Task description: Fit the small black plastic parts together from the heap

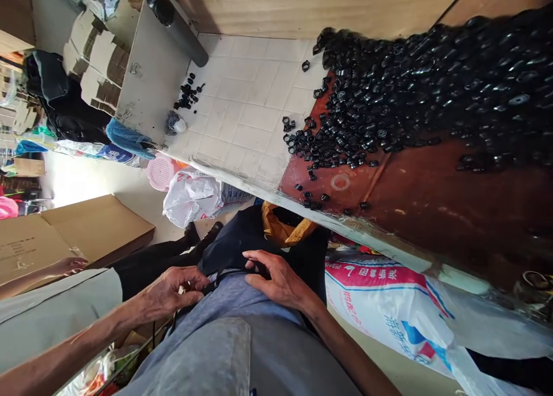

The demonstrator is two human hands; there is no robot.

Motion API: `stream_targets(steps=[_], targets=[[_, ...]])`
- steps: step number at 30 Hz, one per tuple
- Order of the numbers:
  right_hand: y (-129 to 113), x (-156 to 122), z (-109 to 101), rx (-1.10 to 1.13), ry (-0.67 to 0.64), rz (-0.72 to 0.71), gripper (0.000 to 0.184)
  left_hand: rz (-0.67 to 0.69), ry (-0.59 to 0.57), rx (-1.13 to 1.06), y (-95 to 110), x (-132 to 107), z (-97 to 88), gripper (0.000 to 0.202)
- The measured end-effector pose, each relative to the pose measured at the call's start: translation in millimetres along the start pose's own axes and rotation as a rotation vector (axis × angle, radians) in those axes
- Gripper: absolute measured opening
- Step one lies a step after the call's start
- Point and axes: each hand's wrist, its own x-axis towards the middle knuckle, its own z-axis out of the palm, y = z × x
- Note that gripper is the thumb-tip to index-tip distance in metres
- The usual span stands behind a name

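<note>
left hand (184, 289) by shirt (235, 298), fingers bent beside dark strap (222, 275); cannot tell if gripping. right hand (276, 278) opposite, thumb and forefinger apart; hold unclear. both low, likely because strap sits there. black rings (367, 108) heaped on worktop (248, 102), against back panel (298, 10), probably containing spread.

Glossy plastic rings (410, 90), matt cardboard box (99, 226)

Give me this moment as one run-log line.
left hand: over lap, grip unclear | right hand: over lap, fingers curled, contents unclear | black parts: heaped on table
</note>
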Motion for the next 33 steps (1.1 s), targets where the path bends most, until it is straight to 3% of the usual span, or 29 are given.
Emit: stream_targets(steps=[6, 9, 12, 18, 22, 29, 33], targets=[[-2.3, 17.2, 13.6, -0.037, 0.048, -0.024, 0.016, 0.001, 0.164, 0.013, -2.6, -4.6, 12.5, 0.021], [-3.0, 15.4, 14.5, 0.008, 0.054, 0.023, 0.01, -0.054, 0.224, -0.082, -9.9, -4.9, 16.4, 0.02], [-5.7, 14.0, 14.5, 0.027, 0.043, 0.057, 0.009, -0.023, 0.279, -0.053, -16.9, -4.2, 15.0, 0.012], [-7.2, 14.9, 17.4, 0.02, 0.039, 0.074, 0.009, 0.095, 0.165, 0.105, -18.7, -2.2, 0.9, 0.028], [-4.1, 12.3, 18.9, 0.043, 0.023, 0.07, 0.016, 0.282, 0.171, 0.257, -18.8, -2.3, 0.2, 0.028], [-7.3, 30.3, 27.7, 0.064, -0.136, 0.086, 0.046, 0.482, 0.486, 0.506, -29.3, -9.5, 11.2, 0.023], [-13.5, 55.8, 37.7, 0.054, -0.315, 0.108, 0.035, 0.522, 0.538, 0.58, -34.5, -14.3, 12.4, 0.023]])
